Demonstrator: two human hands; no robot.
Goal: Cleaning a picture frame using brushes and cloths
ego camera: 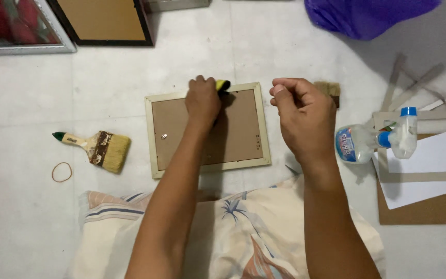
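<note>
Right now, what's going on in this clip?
A person sits on a white floor over a picture frame lying face down. The left hand presses a yellow and black tool at the frame's top edge. The right hand hovers closed beside it. A paintbrush lies left, a spray bottle right.

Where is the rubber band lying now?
In the head view, the rubber band lies on the floor at the far left, just below the wide paintbrush and left of the picture frame.

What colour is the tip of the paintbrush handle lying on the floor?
Green: the paintbrush has a pale handle ending in a green tip, seen in the head view.
</note>
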